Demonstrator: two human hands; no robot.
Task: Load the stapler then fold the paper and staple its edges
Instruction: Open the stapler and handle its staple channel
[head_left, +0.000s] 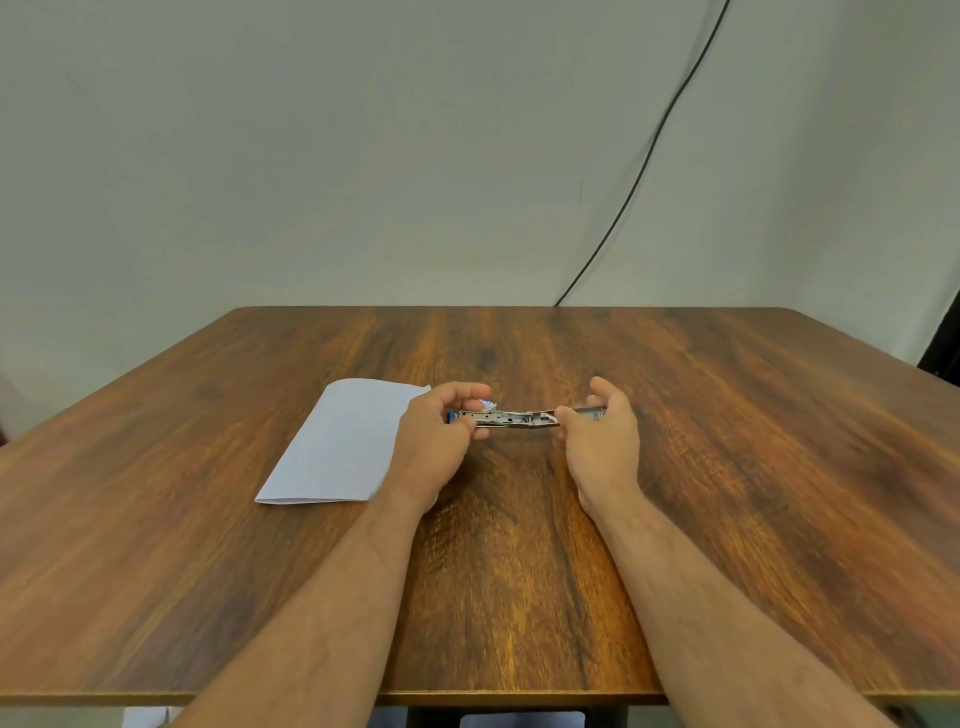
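Above the middle of a brown wood-grain table (519, 597), a small metal stapler (514, 418) is held opened out flat, lying roughly level and running left to right between two bare hands. The left hand (436, 447) closes its fingers and thumb around the left end of the stapler, where a trace of blue plastic shows by the knuckles. A small white-and-blue item (487, 405), too small to identify, sits at the left fingertips just above the metal channel. The right hand (602, 441) grips the right end of the stapler: the thumb (563, 414) presses on its near side, while the other fingers curl loosely behind it, so that the palm faces left. Both forearms reach in from the near edge of the table. To the left of the hands, a white sheet of paper (343, 447) lies flat on the tabletop, folded, with the fold along its near edge; its right side is partly covered by the left hand. Behind the table stands a plain pale wall (363, 156), down which a thin black cable (654, 140) runs toward the far table edge.
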